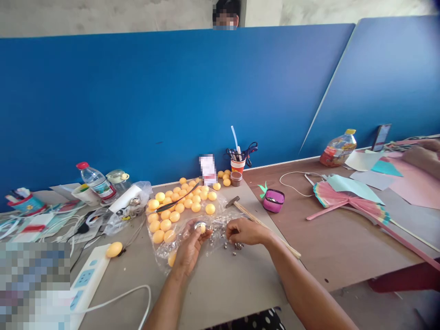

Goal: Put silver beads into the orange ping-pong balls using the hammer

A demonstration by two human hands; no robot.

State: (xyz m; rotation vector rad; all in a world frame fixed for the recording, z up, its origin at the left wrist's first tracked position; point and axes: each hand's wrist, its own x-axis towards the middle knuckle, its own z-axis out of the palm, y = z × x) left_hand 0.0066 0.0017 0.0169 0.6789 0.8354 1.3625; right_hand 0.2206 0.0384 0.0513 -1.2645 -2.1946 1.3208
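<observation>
Left hand (189, 250): closed on part-silver yellow ball (202, 228), held above surface (220, 284). Right hand (242, 231): fingers curled together beside small silver beads (217, 233); whether bead is pinched, cannot tell. Beads lie on clear plastic (209, 247), few loose on surface. Yellow balls (174, 216) grouped on left part of plastic, dark strap (177, 200) across them. Hammer (233, 201) behind right hand. Purple pouch (274, 200) farther right, upper flap unclear.
</observation>
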